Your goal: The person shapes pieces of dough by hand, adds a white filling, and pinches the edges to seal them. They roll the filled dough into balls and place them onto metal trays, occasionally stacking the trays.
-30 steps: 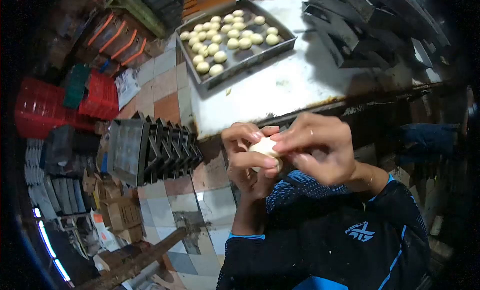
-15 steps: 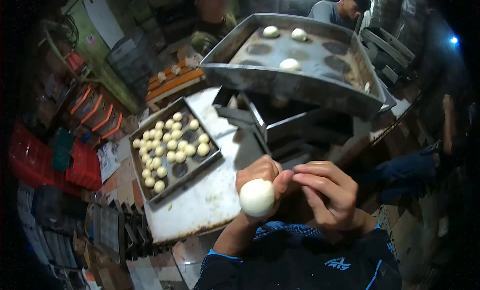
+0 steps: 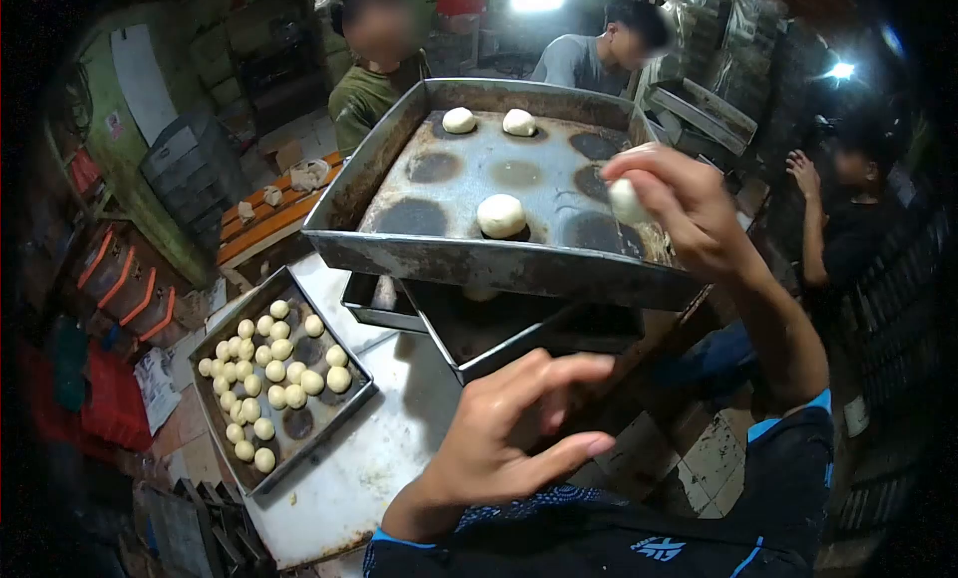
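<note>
My right hand point(image 3: 684, 204) is over the right side of a raised metal tray point(image 3: 479, 254), its fingers closed on a white dough ball point(image 3: 627, 201). Three other dough balls rest in that tray: two near the far edge and one point(image 3: 501, 216) near the front wall. Dark round marks dot the tray's bottom. My left hand point(image 3: 514, 433) is in front of the tray, thumb and fingers apart, holding nothing. To the left, a lower tray point(image 3: 299, 425) holds several small yellowish dough balls point(image 3: 276, 371).
More metal trays point(image 3: 529, 329) lie beneath the raised one, on a white table point(image 3: 349, 478). Two people stand beyond the trays, and another person point(image 3: 848, 209) is at the right. Red crates point(image 3: 110, 398) and an orange wooden rack point(image 3: 279, 214) are at the left.
My right hand has moved up and away from my left, to the raised tray. The dough ball that was at my left hand is gone from there, and my left hand has opened. The view has shifted.
</note>
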The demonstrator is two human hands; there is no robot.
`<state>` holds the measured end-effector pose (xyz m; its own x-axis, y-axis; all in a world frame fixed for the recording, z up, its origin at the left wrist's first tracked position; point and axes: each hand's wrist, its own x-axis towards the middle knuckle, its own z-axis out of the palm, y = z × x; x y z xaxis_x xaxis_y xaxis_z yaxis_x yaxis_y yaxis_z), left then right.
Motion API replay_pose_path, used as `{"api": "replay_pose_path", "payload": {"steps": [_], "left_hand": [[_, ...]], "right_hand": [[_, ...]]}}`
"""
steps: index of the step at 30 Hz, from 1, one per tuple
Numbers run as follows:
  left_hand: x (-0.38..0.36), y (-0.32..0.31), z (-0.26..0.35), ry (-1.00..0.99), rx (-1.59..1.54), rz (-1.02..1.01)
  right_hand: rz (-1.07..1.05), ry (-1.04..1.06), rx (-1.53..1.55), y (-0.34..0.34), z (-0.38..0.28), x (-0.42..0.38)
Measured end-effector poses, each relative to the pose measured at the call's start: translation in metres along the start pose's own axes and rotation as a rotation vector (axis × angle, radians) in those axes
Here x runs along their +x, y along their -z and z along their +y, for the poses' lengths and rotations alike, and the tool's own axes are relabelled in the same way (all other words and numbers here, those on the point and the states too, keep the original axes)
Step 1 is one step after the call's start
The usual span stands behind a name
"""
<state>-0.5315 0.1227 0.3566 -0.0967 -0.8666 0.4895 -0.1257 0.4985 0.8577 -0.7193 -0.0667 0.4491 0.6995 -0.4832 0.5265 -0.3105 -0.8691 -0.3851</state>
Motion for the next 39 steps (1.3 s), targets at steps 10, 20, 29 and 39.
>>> {"api": "replay_pose_path", "payload": {"steps": [10,20,29,39], "left_hand": [[-0.187,0.149,-0.067,0.192,-0.101,-0.215],[-0.272,0.299,-0.262,1.345,0.826,0.591],[-0.276,0.243,-0.243,0.709,0.737,1.173],[-0.191,0.000,-0.091,0.319,0.383,0.644]], "right_hand": [[-0.313,-0.108,-0.602,-0.014,0.026,0.030],[-0.067,0.793,-0.061,-0.110,-0.161,-0.040],[-0.087,0.141,0.588,-0.270,-0.130,-0.126],[-0.354,-0.621,1.595,-0.319,-0.070,-0.169]]}}
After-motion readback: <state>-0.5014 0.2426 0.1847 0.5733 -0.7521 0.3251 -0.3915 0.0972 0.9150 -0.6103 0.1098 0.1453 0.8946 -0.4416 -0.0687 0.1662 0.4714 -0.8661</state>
